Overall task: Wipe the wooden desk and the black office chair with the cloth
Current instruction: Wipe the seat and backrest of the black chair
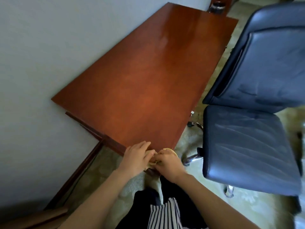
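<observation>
Together left hand (137,158), right hand (170,164) pinch cloth (170,150).

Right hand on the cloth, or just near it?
Touching. Head view: the right hand curls over the yellowish cloth at the desk edge, no gap.

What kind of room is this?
Probably a home office or study: a wooden desk stands against a plain wall, with a black office chair beside it on a carpet.

Left hand (137,157), right hand (169,163), seemingly pinching cloth (170,150) at desk (148,71) edge
</observation>
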